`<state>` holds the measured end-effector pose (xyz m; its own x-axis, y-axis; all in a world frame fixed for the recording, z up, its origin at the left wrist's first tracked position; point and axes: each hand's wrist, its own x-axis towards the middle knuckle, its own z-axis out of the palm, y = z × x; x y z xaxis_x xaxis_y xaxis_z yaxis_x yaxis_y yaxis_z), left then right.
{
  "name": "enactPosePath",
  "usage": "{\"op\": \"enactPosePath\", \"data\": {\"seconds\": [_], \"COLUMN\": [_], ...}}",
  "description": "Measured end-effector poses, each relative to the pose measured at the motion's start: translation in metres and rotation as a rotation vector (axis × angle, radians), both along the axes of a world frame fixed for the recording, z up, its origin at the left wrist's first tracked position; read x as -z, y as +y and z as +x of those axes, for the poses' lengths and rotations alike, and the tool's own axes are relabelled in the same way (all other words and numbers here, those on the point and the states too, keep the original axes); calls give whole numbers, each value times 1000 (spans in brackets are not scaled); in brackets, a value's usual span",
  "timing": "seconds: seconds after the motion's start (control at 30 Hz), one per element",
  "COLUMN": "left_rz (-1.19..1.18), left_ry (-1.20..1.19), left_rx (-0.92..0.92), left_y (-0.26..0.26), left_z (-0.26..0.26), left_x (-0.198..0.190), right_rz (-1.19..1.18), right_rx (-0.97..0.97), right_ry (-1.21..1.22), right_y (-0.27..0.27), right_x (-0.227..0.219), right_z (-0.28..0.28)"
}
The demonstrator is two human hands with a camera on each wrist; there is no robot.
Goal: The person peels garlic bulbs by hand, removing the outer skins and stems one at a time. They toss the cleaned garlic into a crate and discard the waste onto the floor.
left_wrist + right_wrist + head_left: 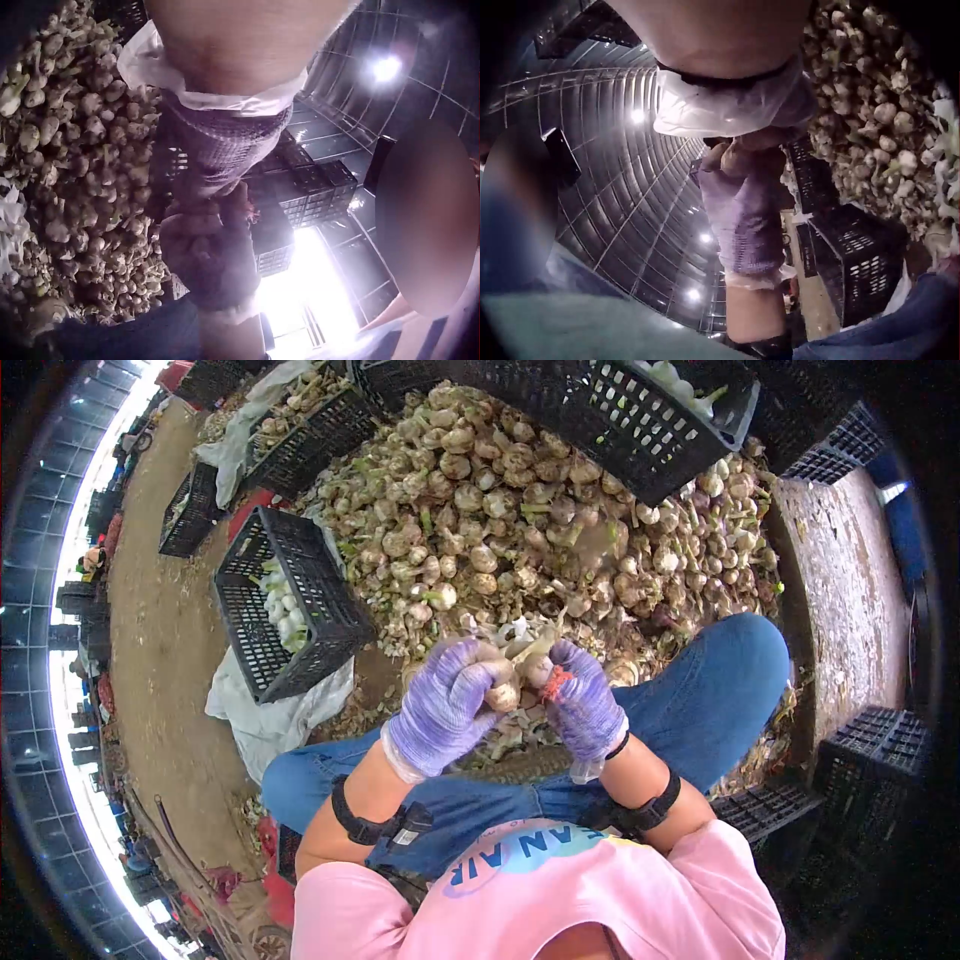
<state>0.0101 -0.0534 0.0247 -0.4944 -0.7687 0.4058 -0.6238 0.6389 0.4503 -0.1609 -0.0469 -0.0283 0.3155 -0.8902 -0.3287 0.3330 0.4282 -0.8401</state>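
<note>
In the head view my left hand [445, 700], in a purple knit glove over a thin clear one, grips a pale garlic bulb [503, 694] with the thumb on top. Close beside it my right hand [583, 705], gloved alike, has curled fingers and pinches a pale dry husk [542, 644]. A shaggy red-orange wrap [556, 682] sits round its thumb. Both hands meet above the lap, at the near edge of a big heap of garlic [470, 500]. In the left wrist view the right hand [210, 255] faces the camera; the bulb is hidden there.
A black crate [335, 600] with white peeled garlic stands left of the heap, over a white sack [285, 700]. Another black crate [650, 440] rests on the heap's far side. A worn board [840, 590] runs along the right. Stacked crates [875, 760] stand lower right.
</note>
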Motion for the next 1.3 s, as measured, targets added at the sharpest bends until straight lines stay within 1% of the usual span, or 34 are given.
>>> {"op": "enactPosePath", "data": {"seconds": [0.03, 0.07, 0.13, 0.2, 0.23, 0.3, 0.33, 0.4, 0.43, 0.47, 0.5, 0.53, 0.57, 0.6, 0.63, 0.67, 0.7, 0.73, 0.77, 0.8, 0.83, 0.87, 0.9, 0.93, 1.0, 1.03, 1.07, 1.13, 1.17, 1.2, 1.23, 1.27, 1.3], "left_rz": [2, 6, -10, 61, 56, 192, 187, 383, 381, 743, 1108, 1106, 1288, 1474, 1622, 1621, 1385, 1149, 967, 969, 951, 929, 946, 948, 1154, 1132, 1135, 1221, 1261, 1258, 1146, 1033, 989], "left_ry": [15, 30, 53, 110, 113, 224, 226, 453, 452, 799, 1143, 1143, 1207, 1266, 1218, 1218, 1107, 990, 999, 996, 1109, 1223, 1306, 1304, 1382, 1484, 1479, 1583, 1593, 1589, 1424, 1262, 1166], "left_rx": [-8, -16, -9, 16, 16, -86, -86, -107, -108, -146, -182, -182, -128, -68, -59, -57, -192, -317, -390, -394, -408, -420, -392, -388, -182, -289, -282, -170, -165, -159, -155, -155, -250], "left_y": [5, 9, 14, 20, 22, 27, 29, 33, 37, 41, 44, 45, 44, 44, 42, 43, 45, 47, 49, 49, 50, 49, 45, 41, 37, 38, 35, 33, 31, 31, 33, 34, 31], "left_z": [2, 3, 5, 10, 9, 7, 7, 5, 3, -3, -6, -4, 0, 3, 10, 5, -5, -16, -24, -30, -37, -40, -35, -29, -21, -25, -26, -23, -23, -22, -21, -20, -18], "left_x": [-2, -4, -4, -5, -7, -13, -12, -10, -15, -29, -36, -28, -11, 5, 15, 15, 16, 18, 25, 28, 28, 27, 30, 32, 34, 34, 33, 29, 19, 19, 19, 19, 19], "right_rz": [-38, -50, 9, -15, 24, 59, 15, -28, -30, -32, -30, -154, -278, -278, -268, -261, -193, -193, -227, -261, -163, -161, -67, 27, 66, 91, 113, 152, 71, -13, -20, 20, 61], "right_rx": [1, -1, -80, -83, -108, -135, -121, -109, -208, -306, -307, -311, -313, -311, -265, -220, -82, -84, -72, -57, -148, -147, -130, -111, -156, -127, -94, -64, -136, -208, -208, -141, -73], "right_ry": [-105, -104, -163, -130, -112, -93, -103, -114, -88, -62, -63, -4, 56, 56, 30, 4, -106, -105, -19, 65, -31, -32, -331, -628, -589, -699, -808, -848, -772, -694, -694, -692, -690], "right_y": [1, 2, 5, 8, 9, 10, 10, 9, 4, 2, 3, 4, 4, 4, 6, 7, 12, 14, 15, 16, 19, 20, 19, 18, 17, 19, 21, 22, 18, 15, 13, 13, 13], "right_x": [-9, -18, -28, -30, -32, -33, -32, -33, -36, -39, -41, -43, -44, -40, -31, -21, -7, 1, 4, 4, -1, -4, -7, -8, -3, -7, -9, -9, -6, -6, -8, -12, -17], "right_z": [1, 0, -3, -5, -7, -8, -8, -12, -18, -22, -24, -24, -25, -27, -27, -25, -21, -19, -16, -14, -18, -16, -10, -8, -12, -14, -16, -20, -23, -25, -24, -23, -21]}}
